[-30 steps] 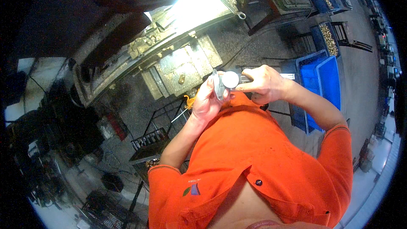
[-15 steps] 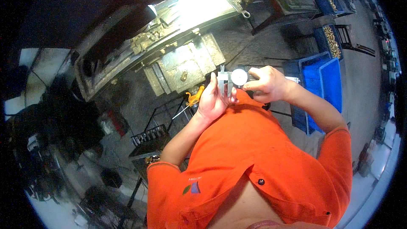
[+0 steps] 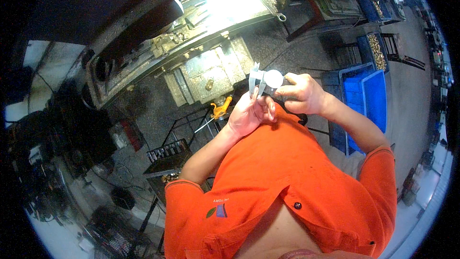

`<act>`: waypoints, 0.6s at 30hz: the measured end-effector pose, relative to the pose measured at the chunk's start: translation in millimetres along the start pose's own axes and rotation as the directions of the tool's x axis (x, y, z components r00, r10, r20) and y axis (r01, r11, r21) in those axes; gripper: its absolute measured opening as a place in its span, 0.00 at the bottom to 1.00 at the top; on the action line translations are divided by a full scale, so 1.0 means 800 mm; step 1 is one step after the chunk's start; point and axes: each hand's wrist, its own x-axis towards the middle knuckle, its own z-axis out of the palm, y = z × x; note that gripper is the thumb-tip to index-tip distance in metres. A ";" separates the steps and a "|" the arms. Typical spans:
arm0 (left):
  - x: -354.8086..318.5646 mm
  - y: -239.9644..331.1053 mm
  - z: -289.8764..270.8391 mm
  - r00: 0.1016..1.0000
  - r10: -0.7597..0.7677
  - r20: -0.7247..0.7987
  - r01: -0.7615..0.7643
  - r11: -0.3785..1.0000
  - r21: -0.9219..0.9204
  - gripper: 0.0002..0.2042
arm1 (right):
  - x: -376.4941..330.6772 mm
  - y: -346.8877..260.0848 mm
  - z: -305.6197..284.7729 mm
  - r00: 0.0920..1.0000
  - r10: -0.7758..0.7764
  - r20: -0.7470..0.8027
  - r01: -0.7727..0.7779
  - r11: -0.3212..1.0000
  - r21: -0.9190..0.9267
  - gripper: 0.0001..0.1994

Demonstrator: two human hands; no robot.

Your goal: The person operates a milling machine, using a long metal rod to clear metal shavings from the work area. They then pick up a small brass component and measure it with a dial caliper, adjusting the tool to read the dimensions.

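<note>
My right hand grips a dial caliper by the end near its round white dial, just in front of my body. The caliper's metal jaws point left and hang a little apart over my left hand. That hand is palm up with its fingers curled, and its fingertips reach between or against the jaws. Whatever they pinch there is too small to make out. Left of it is a yellow air blow gun with a thin metal nozzle.
Beyond my hands stands a machine with a flat metal plate, a small brass-coloured part lying on it. Blue bins stand at the right, near a bin of small brass-coloured parts. A dark rack is at the lower left.
My left thumb no longer stands up along the jaws; that hand has turned and its fingers have curled at the jaw tips. The caliper has tilted and shifted slightly up and right.
</note>
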 end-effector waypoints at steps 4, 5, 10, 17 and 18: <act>-0.008 0.004 0.005 1.000 0.006 -0.018 -0.004 0.995 0.104 0.15 | -0.005 0.006 0.003 0.999 0.027 -0.024 -0.025 0.998 0.055 0.14; -0.009 0.008 0.007 0.999 -0.011 -0.043 0.018 0.985 0.172 0.15 | -0.006 0.006 0.002 0.999 0.040 -0.033 -0.039 0.998 0.056 0.14; -0.004 0.024 -0.023 0.974 0.142 -0.175 -0.071 0.931 0.358 0.23 | -0.009 0.006 -0.005 0.996 0.089 -0.010 -0.089 0.996 0.023 0.15; 0.015 0.049 0.006 0.913 0.318 -0.254 -0.197 0.891 0.408 0.21 | -0.012 0.009 0.007 1.000 0.029 -0.005 -0.029 1.000 -0.004 0.15; 0.018 0.048 0.004 0.923 0.302 -0.238 -0.195 0.901 0.388 0.20 | -0.012 0.009 0.008 1.000 0.019 -0.012 -0.019 1.000 -0.006 0.15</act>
